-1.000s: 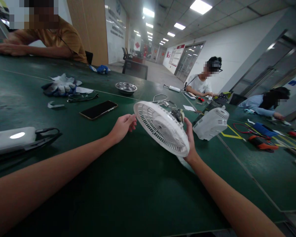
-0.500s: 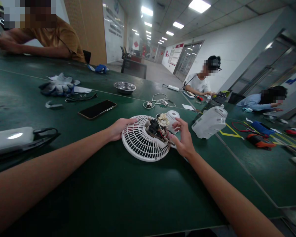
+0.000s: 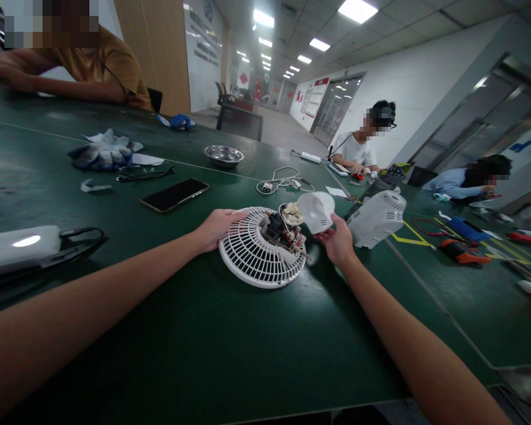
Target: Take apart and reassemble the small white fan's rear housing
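A round white fan grille (image 3: 256, 267) lies in front of me with the exposed motor and wiring (image 3: 282, 227) on top. My left hand (image 3: 219, 229) grips the grille's left rim, thumb over the edge. In my right hand (image 3: 336, 239) is a white plastic motor cover (image 3: 315, 211), held up off the table just right of the motor, its curved vented shell showing. Cover and motor appear close together; whether they touch I cannot tell. A white vented fan base (image 3: 377, 218) stands on the table behind my right hand.
A phone (image 3: 174, 195), a steel bowl (image 3: 223, 156), a white cable (image 3: 287, 182) and gloves (image 3: 104, 150) lie beyond my hands. At right are an orange multimeter (image 3: 464, 252) and yellow tape marks. Several people sit around the green table (image 3: 248, 348).
My right hand has closed on the white motor cover and raised it beside the motor; before, its fingers were spread near it. The left hand stays on the grille.
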Motion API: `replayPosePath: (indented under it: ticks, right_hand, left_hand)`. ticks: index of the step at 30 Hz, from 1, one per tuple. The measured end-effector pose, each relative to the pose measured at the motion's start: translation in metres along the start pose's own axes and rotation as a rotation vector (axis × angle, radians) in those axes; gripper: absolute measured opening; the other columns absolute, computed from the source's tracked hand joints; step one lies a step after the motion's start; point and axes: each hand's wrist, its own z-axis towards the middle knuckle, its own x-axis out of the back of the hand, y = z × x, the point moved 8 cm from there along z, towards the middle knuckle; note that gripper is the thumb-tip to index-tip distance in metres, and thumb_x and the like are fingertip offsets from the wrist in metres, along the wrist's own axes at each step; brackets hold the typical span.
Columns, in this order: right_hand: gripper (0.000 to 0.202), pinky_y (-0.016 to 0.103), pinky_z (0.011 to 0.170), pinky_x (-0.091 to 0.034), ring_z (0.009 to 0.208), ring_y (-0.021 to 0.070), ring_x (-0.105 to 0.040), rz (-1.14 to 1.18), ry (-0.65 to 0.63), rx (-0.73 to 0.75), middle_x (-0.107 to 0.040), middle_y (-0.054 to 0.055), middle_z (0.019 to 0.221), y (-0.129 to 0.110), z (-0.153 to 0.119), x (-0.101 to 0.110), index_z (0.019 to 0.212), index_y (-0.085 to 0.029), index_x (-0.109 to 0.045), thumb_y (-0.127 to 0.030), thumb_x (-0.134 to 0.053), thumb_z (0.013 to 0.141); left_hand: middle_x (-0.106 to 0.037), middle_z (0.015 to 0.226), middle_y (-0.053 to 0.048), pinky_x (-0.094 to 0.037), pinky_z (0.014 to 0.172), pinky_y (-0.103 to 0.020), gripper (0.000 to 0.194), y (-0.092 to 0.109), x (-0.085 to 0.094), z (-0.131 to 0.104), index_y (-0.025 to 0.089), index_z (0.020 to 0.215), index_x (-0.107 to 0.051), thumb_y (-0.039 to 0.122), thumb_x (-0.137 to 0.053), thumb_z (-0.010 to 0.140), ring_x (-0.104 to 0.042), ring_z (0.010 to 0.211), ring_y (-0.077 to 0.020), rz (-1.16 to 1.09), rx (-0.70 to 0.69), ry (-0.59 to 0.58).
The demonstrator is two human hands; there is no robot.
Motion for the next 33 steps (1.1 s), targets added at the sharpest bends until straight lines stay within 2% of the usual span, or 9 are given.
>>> replayPosePath:
  ticks: [2, 5, 8, 11, 14, 17, 21, 25, 33]
  right_hand:
    - [0.066, 0.047, 0.075, -0.063, 0.087, 0.0287, -0.073, 0.197, -0.036, -0.050, -0.074, 0.010, 0.105, -0.009, -0.009, -0.008, 0.126, -0.025, -0.054, -0.078, -0.036, 0.090]
    - [0.063, 0.047, 0.081, -0.063, 0.101, 0.0278, -0.071, 0.242, -0.001, 0.058, -0.068, 0.010, 0.124, -0.040, -0.028, -0.015, 0.139, -0.030, -0.042, -0.071, -0.044, 0.092]
    - [0.076, 0.047, 0.084, -0.063, 0.099, 0.0282, -0.070, 0.170, -0.040, 0.152, -0.069, 0.009, 0.115, -0.067, -0.049, -0.027, 0.148, -0.030, -0.034, -0.066, -0.062, 0.086]
    - [0.084, 0.050, 0.089, -0.063, 0.098, 0.0282, -0.070, 0.096, -0.142, 0.233, -0.068, 0.008, 0.114, -0.083, -0.063, -0.039, 0.150, -0.033, -0.036, -0.058, -0.077, 0.081]
    - [0.084, 0.053, 0.097, -0.061, 0.105, 0.0281, -0.069, -0.024, -0.207, 0.331, -0.065, 0.008, 0.126, -0.091, -0.070, -0.043, 0.150, -0.036, -0.040, -0.050, -0.082, 0.079]
    - [0.085, 0.056, 0.098, -0.061, 0.113, 0.0305, -0.067, -0.133, -0.243, 0.368, -0.063, 0.009, 0.134, -0.093, -0.071, -0.045, 0.152, -0.036, -0.040, -0.044, -0.082, 0.079]
    - [0.090, 0.060, 0.099, -0.059, 0.119, 0.0351, -0.066, -0.222, -0.280, 0.450, -0.061, 0.009, 0.144, -0.102, -0.074, -0.045, 0.157, -0.037, -0.036, -0.040, -0.080, 0.078]
    - [0.093, 0.063, 0.105, -0.054, 0.125, 0.0384, -0.065, -0.305, -0.334, 0.563, -0.056, 0.008, 0.154, -0.113, -0.080, -0.044, 0.160, -0.037, -0.033, -0.045, -0.078, 0.079]
    - [0.094, 0.061, 0.106, -0.054, 0.124, 0.0374, -0.066, -0.352, -0.343, 0.579, -0.054, 0.006, 0.159, -0.111, -0.079, -0.041, 0.164, -0.036, -0.027, -0.054, -0.072, 0.084]
  left_hand:
    - [-0.079, 0.100, -0.011, -0.063, 0.083, -0.036, 0.013, 0.001, 0.002, 0.001, 0.017, 0.103, -0.077, 0.022, -0.073, 0.091, -0.076, 0.084, -0.0203, 0.039, -0.043, 0.031]
    - [-0.078, 0.111, -0.012, -0.062, 0.086, -0.040, 0.035, 0.007, 0.009, 0.003, 0.018, 0.121, -0.072, 0.027, -0.077, 0.087, -0.076, 0.093, -0.0236, 0.161, -0.135, 0.081]
    - [-0.071, 0.133, -0.016, -0.055, 0.102, -0.046, 0.047, 0.026, 0.011, -0.002, 0.017, 0.129, -0.070, 0.036, -0.077, 0.086, -0.069, 0.119, -0.0304, 0.472, -0.336, 0.126]
    - [-0.061, 0.151, -0.012, -0.043, 0.115, -0.047, 0.039, 0.049, -0.002, -0.018, 0.022, 0.125, -0.074, 0.040, -0.069, 0.091, -0.053, 0.141, -0.0328, 0.748, -0.583, 0.114]
    - [-0.067, 0.144, -0.009, -0.041, 0.114, -0.045, 0.043, 0.052, -0.027, -0.032, 0.026, 0.139, -0.067, 0.043, -0.051, 0.102, -0.060, 0.133, -0.0298, 0.760, -0.627, -0.108]
    - [-0.067, 0.143, -0.011, -0.036, 0.115, -0.045, 0.055, 0.051, -0.047, -0.044, 0.025, 0.146, -0.060, 0.051, -0.058, 0.098, -0.060, 0.132, -0.0331, 0.834, -0.650, -0.267]
    - [-0.066, 0.141, -0.014, -0.034, 0.112, -0.049, 0.073, 0.053, -0.054, -0.049, 0.022, 0.145, -0.058, 0.062, -0.070, 0.086, -0.058, 0.125, -0.0371, 1.056, -0.700, -0.260]
    - [-0.069, 0.120, -0.014, -0.039, 0.099, -0.048, 0.071, 0.055, -0.062, -0.054, 0.017, 0.127, -0.067, 0.071, -0.072, 0.080, -0.059, 0.107, -0.0343, 1.246, -0.762, -0.289]
    - [-0.069, 0.111, -0.012, -0.039, 0.093, -0.045, 0.061, 0.056, -0.067, -0.057, 0.019, 0.112, -0.069, 0.070, -0.071, 0.080, -0.059, 0.100, -0.0316, 1.257, -0.747, -0.327]
